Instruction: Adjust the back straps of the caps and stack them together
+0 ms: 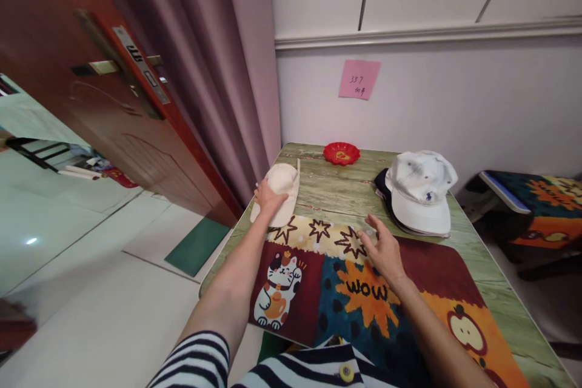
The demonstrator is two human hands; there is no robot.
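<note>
My left hand [271,197] is on a cream baseball cap [284,180] at the left side of the table. Its thumb lies across the crown and the fingers curl over the far side, partly hidden. A thin strap stands up at the cap's right edge. Over the patterned mat [309,315] my right hand [384,248] hovers with fingers apart, holding nothing. To its right is a stack of caps, topped by a white baseball cap [421,188] with a small dark blue logo. A dark cap [382,185] shows beneath it.
A red scalloped dish [341,153] sits at the back of the wood-patterned table [318,179]. Behind the table, a pink note [359,79] is stuck on the wall. A purple curtain [218,60] and an open brown door [113,97] stand left. Another patterned mat [552,194] appears at right.
</note>
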